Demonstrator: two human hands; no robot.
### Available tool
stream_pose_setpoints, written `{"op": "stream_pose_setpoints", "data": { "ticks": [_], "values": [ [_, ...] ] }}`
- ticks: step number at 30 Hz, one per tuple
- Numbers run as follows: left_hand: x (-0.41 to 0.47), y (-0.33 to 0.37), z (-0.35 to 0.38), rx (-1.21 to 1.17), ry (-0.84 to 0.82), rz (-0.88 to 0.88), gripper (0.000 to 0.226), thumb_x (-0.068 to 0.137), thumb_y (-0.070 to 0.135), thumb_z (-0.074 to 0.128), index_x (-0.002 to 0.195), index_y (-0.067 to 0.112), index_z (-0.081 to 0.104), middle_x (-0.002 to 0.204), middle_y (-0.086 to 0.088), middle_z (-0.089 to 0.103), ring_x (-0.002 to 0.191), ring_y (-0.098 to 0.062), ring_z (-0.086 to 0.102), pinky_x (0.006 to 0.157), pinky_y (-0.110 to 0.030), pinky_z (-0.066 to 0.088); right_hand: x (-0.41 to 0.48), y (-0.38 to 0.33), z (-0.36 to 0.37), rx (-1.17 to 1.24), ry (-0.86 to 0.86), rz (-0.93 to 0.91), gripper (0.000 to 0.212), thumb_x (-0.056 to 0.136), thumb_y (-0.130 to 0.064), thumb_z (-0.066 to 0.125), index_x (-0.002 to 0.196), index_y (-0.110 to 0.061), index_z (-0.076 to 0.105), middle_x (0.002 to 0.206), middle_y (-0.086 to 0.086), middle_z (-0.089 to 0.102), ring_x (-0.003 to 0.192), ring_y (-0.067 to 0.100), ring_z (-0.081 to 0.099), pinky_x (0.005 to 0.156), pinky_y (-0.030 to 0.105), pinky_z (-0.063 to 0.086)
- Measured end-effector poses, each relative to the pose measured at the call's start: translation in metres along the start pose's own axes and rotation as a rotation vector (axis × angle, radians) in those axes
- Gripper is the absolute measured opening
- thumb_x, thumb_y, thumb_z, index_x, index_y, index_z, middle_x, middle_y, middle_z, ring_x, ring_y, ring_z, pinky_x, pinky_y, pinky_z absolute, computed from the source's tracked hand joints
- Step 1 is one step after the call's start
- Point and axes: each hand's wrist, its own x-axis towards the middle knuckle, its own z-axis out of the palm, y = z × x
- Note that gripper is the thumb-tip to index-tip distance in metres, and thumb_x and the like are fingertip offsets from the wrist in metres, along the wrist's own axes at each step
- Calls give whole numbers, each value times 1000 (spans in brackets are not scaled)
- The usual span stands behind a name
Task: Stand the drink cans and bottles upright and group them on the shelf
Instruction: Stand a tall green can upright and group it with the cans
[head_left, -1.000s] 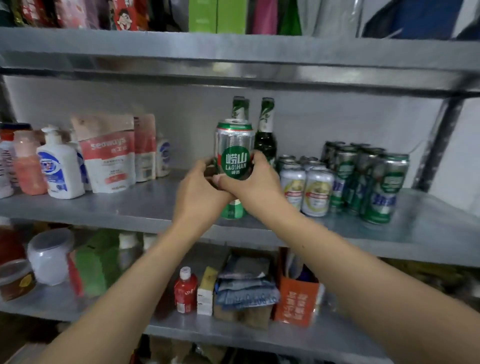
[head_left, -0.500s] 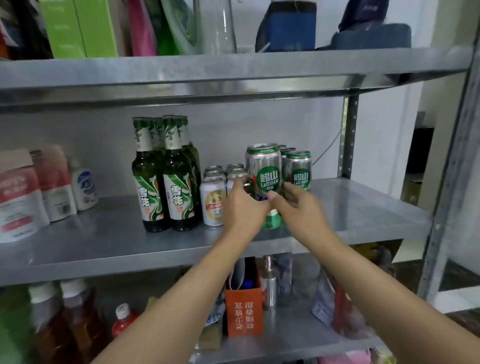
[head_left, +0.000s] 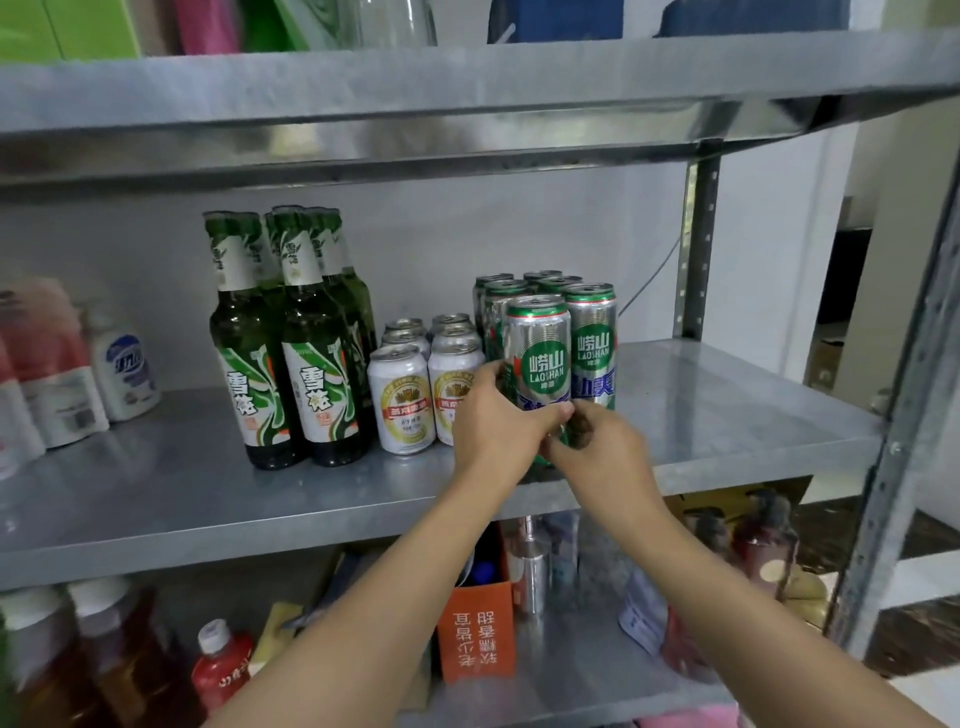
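A tall green-and-silver Laoshan can (head_left: 537, 353) stands upright at the front of a cluster of the same cans (head_left: 592, 343) on the metal shelf (head_left: 727, 410). My left hand (head_left: 493, 421) grips its lower left side. My right hand (head_left: 597, 447) holds its base from the right, fingers curled round it. Left of it stand several short white-and-gold cans (head_left: 400, 400). Further left is a group of upright green beer bottles (head_left: 291, 338).
Soap refill pouches and a white pump bottle (head_left: 124, 369) sit at the shelf's left. A shelf post (head_left: 698, 249) rises behind on the right. Below are an orange box (head_left: 475, 631), red bottles (head_left: 221, 660) and a metal dispenser. The upper shelf hangs close overhead.
The can moved right past the bottles and short cans and came down beside the tall can cluster. Both hands stayed on it, now lower on its body.
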Motion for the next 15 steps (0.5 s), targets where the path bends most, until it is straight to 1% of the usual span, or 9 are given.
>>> {"op": "stream_pose_setpoints", "data": {
  "ticks": [2,4,7,9,10,11,12,13,15],
  "values": [
    [0,-2,-1,-15,-5,4,74,63,39,87,127,23,52,114,9,66,99,-10,62,78,-24,49,2,2,3,-7,1,-2,15,83,-19,70,98,-18,67,87,-6,67,76,0,58,54,8,39],
    [0,-5,0,-23,-18,23,73,66,39,85,129,23,51,118,8,65,104,-10,61,83,-26,50,4,2,5,-22,7,-2,16,83,-16,69,99,-18,67,89,-5,66,76,1,57,54,7,40],
    [-2,-14,0,-31,-56,48,67,71,36,82,129,25,52,121,7,64,108,-11,61,90,-31,52,5,1,8,-50,20,11,22,84,-18,67,106,-17,67,95,0,67,83,10,60,56,7,37],
    [-5,-21,0,-26,-54,65,63,72,36,80,129,25,53,121,8,64,111,-11,60,93,-37,53,5,-1,9,-54,29,13,22,85,-18,67,107,-17,67,94,-2,66,81,7,59,54,5,37],
    [-6,-24,-1,-19,-41,66,65,73,36,79,131,25,53,124,8,63,112,-10,59,94,-38,53,5,-2,10,-61,33,15,21,86,-18,67,106,-16,67,93,-2,66,79,7,58,55,6,37],
    [-8,-26,-2,-12,-27,63,68,74,36,79,134,25,51,127,8,60,114,-9,58,95,-37,53,5,-3,11,-72,35,19,20,86,-19,67,106,-16,67,94,-1,66,79,8,59,57,8,38],
    [-9,-27,-4,-13,-18,62,69,75,34,79,137,25,49,130,8,58,114,-8,57,95,-35,53,6,-4,12,-86,40,22,21,85,-20,68,106,-15,66,96,1,67,81,10,60,59,14,41],
    [-11,-28,-6,-21,-16,66,67,77,31,78,137,24,49,130,8,56,113,-6,57,94,-32,53,7,-4,14,-105,44,24,23,85,-21,68,106,-14,66,98,3,67,83,13,61,62,18,43],
    [-13,-29,-12,-55,-43,49,61,80,24,77,135,21,51,127,9,55,108,-4,57,88,-20,51,6,-5,17,-132,65,40,34,84,-25,71,113,-12,61,101,6,65,87,16,60,65,22,43]
  ]
}}
